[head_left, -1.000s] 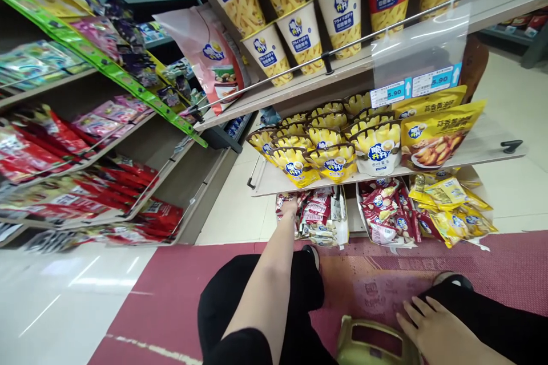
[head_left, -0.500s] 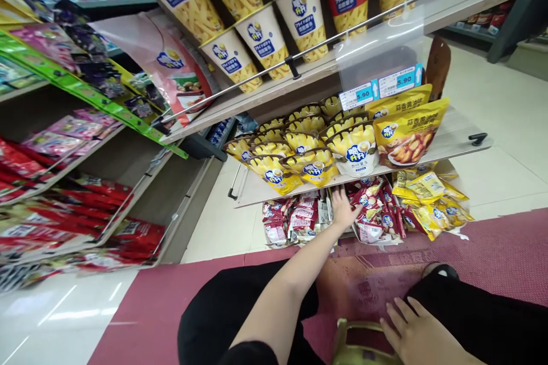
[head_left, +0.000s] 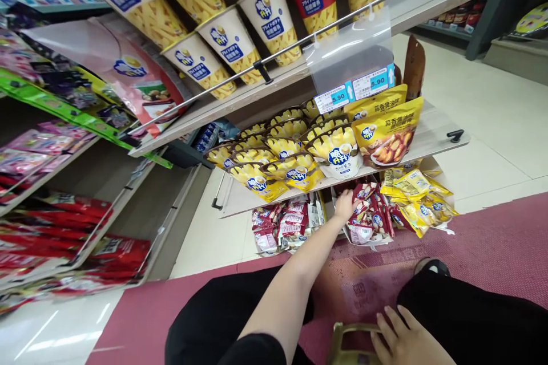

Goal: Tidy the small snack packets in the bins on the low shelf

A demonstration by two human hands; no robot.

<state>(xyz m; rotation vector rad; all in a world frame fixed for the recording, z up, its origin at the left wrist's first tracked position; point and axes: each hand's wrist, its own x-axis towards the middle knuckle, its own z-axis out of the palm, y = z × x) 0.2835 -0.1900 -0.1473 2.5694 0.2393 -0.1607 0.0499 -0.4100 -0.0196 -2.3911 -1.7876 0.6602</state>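
Note:
My left hand (head_left: pixel 345 205) reaches under the lowest shelf board into a box of red snack bags (head_left: pixel 370 214). Its fingers close on the top edge of the leftmost red bag. White and red packets (head_left: pixel 285 225) lie in the box to the left of the hand, and yellow bags (head_left: pixel 417 199) in the box to the right. My right hand (head_left: pixel 402 342) rests low at the bottom edge, fingers spread over the olive handle of a basket (head_left: pixel 342 342). My knees in black trousers (head_left: pixel 205 319) are bent below.
Yellow chip bags (head_left: pixel 295 159) fill the wooden shelf (head_left: pixel 432 134) above the hand, with price tags (head_left: pixel 355 88) hanging from a rail. Tall fries cups (head_left: pixel 231 40) stand higher up. Red packets (head_left: pixel 64 234) line the left shelving. A maroon mat (head_left: pixel 492 245) covers the floor.
My left hand moved right from the white and red packets to the red bags and closed on one. The view shifted left and down. My right hand stayed on the basket handle.

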